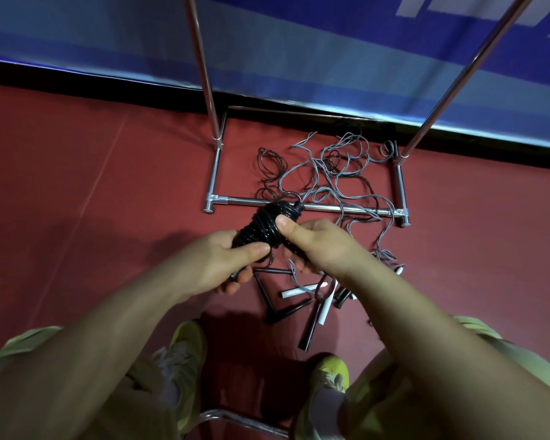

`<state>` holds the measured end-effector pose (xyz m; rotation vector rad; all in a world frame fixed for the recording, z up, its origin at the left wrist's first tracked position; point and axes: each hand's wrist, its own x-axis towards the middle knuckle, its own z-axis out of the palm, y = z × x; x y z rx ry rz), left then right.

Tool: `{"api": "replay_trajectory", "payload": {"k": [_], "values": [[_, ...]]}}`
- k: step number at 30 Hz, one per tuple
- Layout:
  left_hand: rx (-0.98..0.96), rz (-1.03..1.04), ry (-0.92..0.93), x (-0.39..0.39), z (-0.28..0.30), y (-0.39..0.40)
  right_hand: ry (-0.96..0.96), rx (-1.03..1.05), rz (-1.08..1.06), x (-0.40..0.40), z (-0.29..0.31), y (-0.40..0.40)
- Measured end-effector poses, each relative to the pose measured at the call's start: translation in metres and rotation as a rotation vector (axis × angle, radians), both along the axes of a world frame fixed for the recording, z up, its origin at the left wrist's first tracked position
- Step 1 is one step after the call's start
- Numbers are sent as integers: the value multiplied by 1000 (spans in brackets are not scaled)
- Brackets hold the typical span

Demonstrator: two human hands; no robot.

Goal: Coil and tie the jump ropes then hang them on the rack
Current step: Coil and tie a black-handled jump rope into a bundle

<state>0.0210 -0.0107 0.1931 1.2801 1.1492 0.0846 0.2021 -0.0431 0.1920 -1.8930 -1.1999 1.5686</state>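
Black jump rope (pixel 265 228), wound into a tight coil, sits at frame centre, held above the floor between both hands. Left hand (pixel 226 265) grips the lower end of the coil, thumb lying across the windings, fingers curled beneath. Right hand (pixel 311 246) pinches the upper part of the coil, thumb pressed on the outer turns, fingers wrapped behind. Top of the coil overlaps the near base bar of the metal rack (pixel 331 208) in the picture; contact cannot be judged. Rack uprights rise toward the upper edge of the frame. Loose ropes (pixel 327 173), grey and black, lie tangled on the red floor (pixel 77 185) inside and across the rack base. Black and white handles (pixel 299 300) lie scattered below the hands, centre-right. Yellow-green shoes (pixel 188 347) show at the bottom.
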Motion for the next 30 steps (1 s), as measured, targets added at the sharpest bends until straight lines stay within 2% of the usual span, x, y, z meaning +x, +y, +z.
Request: {"api": "replay_trajectory", "payload": {"k": [4, 8, 10, 13, 18, 23, 30], "values": [[77, -22, 44, 1, -1, 0, -101, 40, 34, -2, -7, -1], [-239, 72, -3, -1, 6, 7, -27, 36, 10, -3, -7, -2], [-292, 78, -50, -1, 9, 8, 24, 46, -36, -4, -6, -1], [-215, 120, -64, 1, 12, 4, 134, 24, -95, -3, -6, 0], [-7, 98, 84, -1, 3, 6, 302, -118, -70, -4, -9, -1], [117, -15, 163, -3, -4, 7, 276, -251, -7, -9, -6, -3], [240, 3, 146, -9, -10, 10, 305, -175, -170, -8, -5, -2]]}}
